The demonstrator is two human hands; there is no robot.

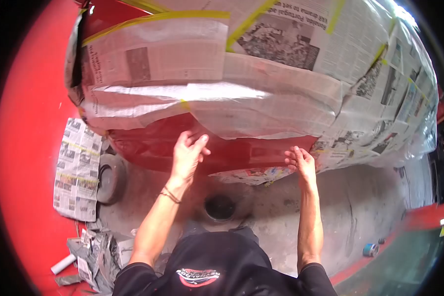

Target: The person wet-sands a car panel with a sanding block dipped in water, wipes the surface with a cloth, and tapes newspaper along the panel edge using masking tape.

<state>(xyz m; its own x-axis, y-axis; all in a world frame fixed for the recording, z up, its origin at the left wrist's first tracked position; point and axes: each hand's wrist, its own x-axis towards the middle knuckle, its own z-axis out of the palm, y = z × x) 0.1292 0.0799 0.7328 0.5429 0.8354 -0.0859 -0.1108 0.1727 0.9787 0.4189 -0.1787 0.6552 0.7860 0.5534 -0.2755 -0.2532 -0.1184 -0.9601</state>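
We're holding our L hand (186, 155) up by the bare red body panel (254, 154), fingers loosely curled, part open, w/ nothing visible in them. Our R hand (302, 164) is hovering nr the panel's R end, fingertips bunching toward the thumb; can't tell if they're pinching anything thin, or if either hand is touching paint.

The panel is showing just below the newspaper masking (276, 106), whose lower edge is running wavy, w/ no tape visible along most of it. That's our main worry: a loose edge could be lifting or tearing if our knuckles catch it, letting dust or spray under. Bare fingertips could also be leaving grease on the red, b/c we're wearing no gloves. Underfoot, the round black tub (220, 206) is sitting close to our legs, so we'd be risking a stumble into the panel.
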